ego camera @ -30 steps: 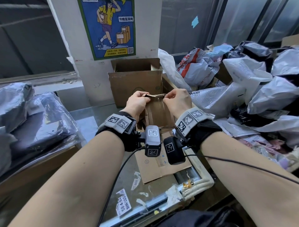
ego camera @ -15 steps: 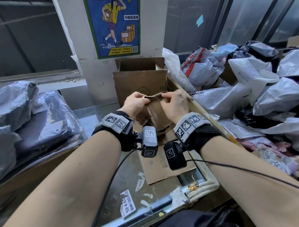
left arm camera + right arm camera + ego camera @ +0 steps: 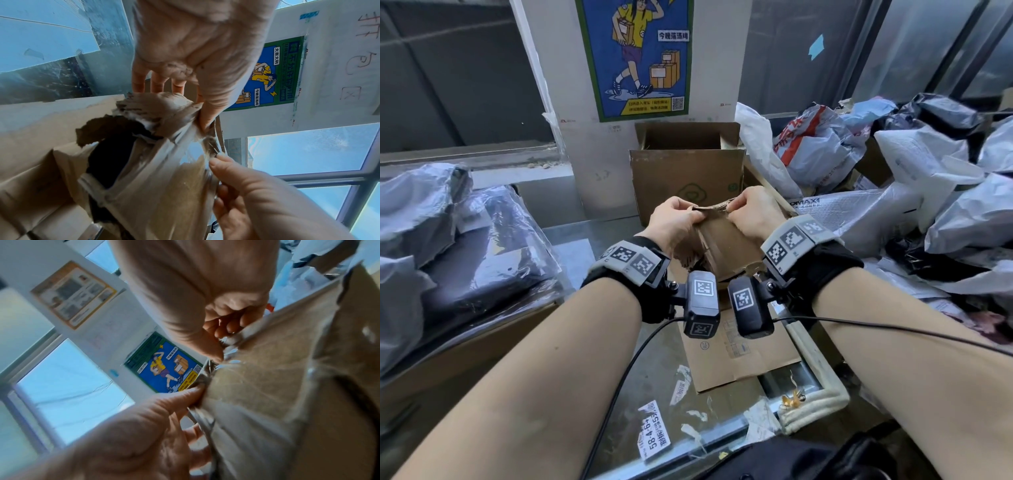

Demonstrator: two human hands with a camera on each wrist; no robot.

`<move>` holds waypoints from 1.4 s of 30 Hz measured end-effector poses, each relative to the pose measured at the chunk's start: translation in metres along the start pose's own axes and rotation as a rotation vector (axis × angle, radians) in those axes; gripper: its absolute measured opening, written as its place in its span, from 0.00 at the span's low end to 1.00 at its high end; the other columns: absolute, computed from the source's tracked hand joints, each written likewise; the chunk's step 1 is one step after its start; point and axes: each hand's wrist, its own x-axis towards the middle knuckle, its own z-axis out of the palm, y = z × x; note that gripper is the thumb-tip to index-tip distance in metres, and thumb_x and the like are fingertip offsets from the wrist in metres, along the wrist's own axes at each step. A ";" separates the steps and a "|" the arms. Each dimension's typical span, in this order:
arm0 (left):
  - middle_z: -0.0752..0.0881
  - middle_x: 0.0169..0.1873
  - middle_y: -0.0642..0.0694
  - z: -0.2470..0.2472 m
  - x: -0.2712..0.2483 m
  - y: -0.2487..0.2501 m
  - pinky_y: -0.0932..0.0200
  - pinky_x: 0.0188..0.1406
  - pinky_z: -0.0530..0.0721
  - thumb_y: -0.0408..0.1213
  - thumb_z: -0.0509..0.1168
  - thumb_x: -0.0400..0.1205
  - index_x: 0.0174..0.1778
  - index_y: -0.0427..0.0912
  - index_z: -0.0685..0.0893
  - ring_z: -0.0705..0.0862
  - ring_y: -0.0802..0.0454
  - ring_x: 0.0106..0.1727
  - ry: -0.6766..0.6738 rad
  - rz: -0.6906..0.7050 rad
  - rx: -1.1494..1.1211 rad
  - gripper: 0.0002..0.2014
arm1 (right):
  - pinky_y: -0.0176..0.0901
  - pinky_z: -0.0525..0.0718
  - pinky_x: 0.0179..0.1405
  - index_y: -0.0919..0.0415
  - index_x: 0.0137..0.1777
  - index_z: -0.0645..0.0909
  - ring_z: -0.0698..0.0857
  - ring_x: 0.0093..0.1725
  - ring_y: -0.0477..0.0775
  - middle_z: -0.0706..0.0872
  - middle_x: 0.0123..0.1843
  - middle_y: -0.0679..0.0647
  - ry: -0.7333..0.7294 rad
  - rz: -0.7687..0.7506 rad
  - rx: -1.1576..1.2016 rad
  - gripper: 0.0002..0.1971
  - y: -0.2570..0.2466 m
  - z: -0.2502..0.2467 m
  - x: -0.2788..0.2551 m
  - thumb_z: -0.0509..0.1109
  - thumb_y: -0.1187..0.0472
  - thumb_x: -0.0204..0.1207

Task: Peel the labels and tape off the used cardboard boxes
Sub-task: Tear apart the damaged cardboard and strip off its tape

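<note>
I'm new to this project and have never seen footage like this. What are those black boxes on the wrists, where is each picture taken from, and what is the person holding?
No machine here: a person works bare-handed, wearing three cameras. The wide picture comes from a camera on the head, looking down over both forearms. The black boxes under the wrists are the other two cameras, each looking along its hand, so those pictures appear tilted and very close.

The left hand and the right hand both pinch the top edge of a torn cardboard piece held up between them. The left wrist view shows clear tape stretched over the cardboard, which the right thumb works at.

On the glass table lie a flattened cardboard sheet and a peeled label. An open box stands behind, with grey mailer bags piled to the right.
</note>
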 end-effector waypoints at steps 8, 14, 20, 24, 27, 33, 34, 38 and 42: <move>0.84 0.40 0.50 0.003 0.001 -0.004 0.54 0.55 0.81 0.40 0.73 0.77 0.37 0.48 0.79 0.80 0.52 0.45 0.053 0.033 -0.002 0.09 | 0.45 0.76 0.59 0.59 0.54 0.81 0.80 0.61 0.56 0.83 0.60 0.57 0.033 -0.238 -0.146 0.08 -0.006 -0.008 -0.014 0.64 0.66 0.78; 0.85 0.44 0.48 0.002 0.000 -0.005 0.54 0.56 0.81 0.42 0.73 0.77 0.40 0.47 0.80 0.80 0.51 0.47 0.061 0.054 0.040 0.07 | 0.40 0.71 0.45 0.58 0.53 0.78 0.79 0.50 0.50 0.83 0.52 0.52 -0.061 -0.271 -0.152 0.09 -0.008 -0.020 -0.020 0.61 0.69 0.78; 0.86 0.46 0.46 0.005 -0.006 -0.003 0.49 0.59 0.84 0.40 0.73 0.77 0.39 0.48 0.80 0.83 0.49 0.50 0.040 0.054 0.014 0.07 | 0.53 0.86 0.52 0.55 0.35 0.80 0.86 0.49 0.58 0.87 0.46 0.60 -0.199 -0.162 0.045 0.12 -0.010 -0.030 -0.008 0.69 0.73 0.72; 0.86 0.47 0.45 0.006 -0.008 -0.003 0.51 0.55 0.83 0.41 0.73 0.77 0.40 0.48 0.80 0.83 0.50 0.49 0.027 0.064 0.008 0.07 | 0.51 0.86 0.46 0.57 0.34 0.79 0.84 0.38 0.56 0.85 0.34 0.56 -0.238 -0.023 0.260 0.13 -0.003 -0.031 -0.005 0.68 0.75 0.73; 0.85 0.44 0.47 0.008 -0.009 -0.004 0.53 0.51 0.82 0.41 0.73 0.77 0.42 0.46 0.81 0.82 0.50 0.46 0.030 0.082 -0.003 0.07 | 0.45 0.87 0.41 0.60 0.35 0.78 0.84 0.35 0.56 0.85 0.35 0.60 -0.216 0.013 0.380 0.12 -0.001 -0.029 -0.008 0.66 0.76 0.74; 0.85 0.42 0.48 0.009 -0.008 -0.002 0.53 0.48 0.82 0.42 0.73 0.77 0.38 0.48 0.80 0.81 0.51 0.44 0.032 0.088 0.023 0.08 | 0.57 0.88 0.47 0.59 0.42 0.76 0.89 0.38 0.56 0.89 0.36 0.56 0.052 -0.109 0.282 0.12 0.010 -0.018 -0.015 0.63 0.78 0.72; 0.84 0.41 0.48 0.010 -0.008 -0.001 0.54 0.47 0.81 0.42 0.73 0.77 0.38 0.48 0.79 0.80 0.51 0.44 0.033 0.089 0.025 0.09 | 0.56 0.88 0.49 0.59 0.45 0.76 0.88 0.40 0.55 0.88 0.39 0.56 0.085 -0.156 0.228 0.12 0.011 -0.017 -0.018 0.64 0.77 0.73; 0.84 0.39 0.49 0.011 -0.008 -0.002 0.52 0.44 0.81 0.44 0.73 0.77 0.38 0.48 0.79 0.80 0.49 0.42 0.031 0.073 0.030 0.09 | 0.53 0.86 0.53 0.63 0.55 0.78 0.84 0.51 0.59 0.74 0.55 0.54 0.241 -0.239 0.122 0.14 0.015 -0.017 -0.020 0.65 0.77 0.74; 0.84 0.41 0.47 0.007 -0.009 -0.007 0.60 0.29 0.75 0.46 0.71 0.79 0.38 0.48 0.78 0.79 0.50 0.41 0.039 0.036 0.015 0.10 | 0.43 0.79 0.59 0.58 0.55 0.84 0.81 0.57 0.56 0.79 0.58 0.58 0.133 -0.205 -0.090 0.08 0.020 -0.024 -0.018 0.67 0.63 0.78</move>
